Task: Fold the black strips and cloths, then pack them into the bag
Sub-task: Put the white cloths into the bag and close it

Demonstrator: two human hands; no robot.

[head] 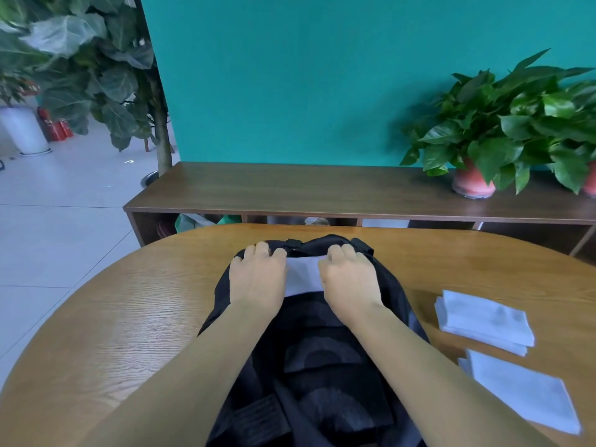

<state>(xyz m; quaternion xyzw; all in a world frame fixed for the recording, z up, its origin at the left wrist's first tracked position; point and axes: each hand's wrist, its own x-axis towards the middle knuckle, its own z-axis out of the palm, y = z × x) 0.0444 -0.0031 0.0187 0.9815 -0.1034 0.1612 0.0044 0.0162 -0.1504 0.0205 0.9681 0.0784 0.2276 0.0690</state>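
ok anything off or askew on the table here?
Nothing damaged or spilled. The two folded white cloth stacks lie skewed at the right of the table, not yet packed. Both hands press a white cloth into the black bag.

Teal wall [290,75], pale tiled floor [58,204], low dark wood shelf [322,191], round wooden table [129,317], 2 leafy plants.
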